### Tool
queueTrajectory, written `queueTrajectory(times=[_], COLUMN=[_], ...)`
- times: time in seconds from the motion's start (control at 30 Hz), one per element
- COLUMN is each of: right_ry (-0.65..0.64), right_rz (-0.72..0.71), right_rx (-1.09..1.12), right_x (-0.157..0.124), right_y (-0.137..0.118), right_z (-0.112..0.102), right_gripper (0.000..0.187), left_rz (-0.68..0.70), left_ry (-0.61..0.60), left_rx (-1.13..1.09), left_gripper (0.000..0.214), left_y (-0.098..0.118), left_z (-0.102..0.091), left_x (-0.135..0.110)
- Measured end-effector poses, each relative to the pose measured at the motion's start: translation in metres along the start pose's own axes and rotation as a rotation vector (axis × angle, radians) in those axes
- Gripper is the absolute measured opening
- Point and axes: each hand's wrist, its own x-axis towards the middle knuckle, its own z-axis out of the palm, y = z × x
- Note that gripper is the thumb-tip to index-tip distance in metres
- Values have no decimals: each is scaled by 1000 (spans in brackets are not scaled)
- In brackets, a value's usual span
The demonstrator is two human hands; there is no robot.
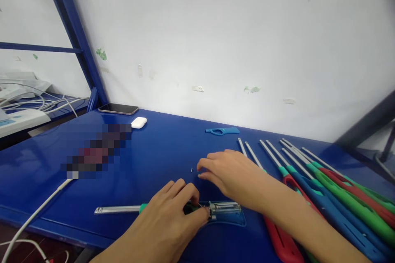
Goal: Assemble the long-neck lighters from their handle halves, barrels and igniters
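Note:
A long-necked gas lighter (pixel 228 215) lies near the front of the blue table, its blue handle shell open and metal inner parts showing. My left hand (pixel 174 211) is closed over its middle, thumb and fingertips at the inner parts. The metal tube (pixel 117 210) and a green collar stick out to the left of that hand. Just above the table hovers my right hand (pixel 230 172), thumb and forefinger slightly apart. A tiny screw-like piece (pixel 191 169) lies left of its fingertips. Farther back rests a loose blue handle half (pixel 222 131).
Several long lighters (pixel 333 197) in red, blue and green lie along the right side. At the back left are a phone (pixel 118 109) and a white case (pixel 139 123). A blurred-out object with a white cable (pixel 40 211) lies at left. A white wall rises behind the table.

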Motion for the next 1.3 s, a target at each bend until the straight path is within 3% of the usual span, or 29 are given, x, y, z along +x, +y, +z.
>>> queueTrajectory(times=[0.2, 0.37, 0.5, 0.6, 0.8, 1.0, 1.2, 1.3], right_ry=[-80, -135, -198, -180, -177, -209, -226, -207], right_rz=[61, 243, 322, 313, 270, 266, 274, 257], right_rx=[-98, -141, -127, -116, -124, -138, -142, -136], right_x=[30, 32, 36, 44, 61, 62, 62, 62], right_y=[11, 68, 114, 132, 137, 138, 130, 127], right_z=[-18, -22, -10, 3, 19, 14, 10, 8], right_gripper=[26, 28, 36, 39, 39, 39, 39, 39], left_rz=[3, 12, 22, 22, 26, 26, -6, -32], left_ry=[32, 37, 68, 86, 81, 132, 167, 217], left_rx=[-38, -42, -16, 3, 12, -12, -10, -3], left_gripper=[11, 16, 13, 13, 13, 19, 51, 41], left_y=[-1, -1, -2, -2, -3, -1, 3, 3], left_z=[1, -4, -5, -4, -4, -5, -5, -4], left_x=[1, 5, 5, 3, 1, 1, 2, 0])
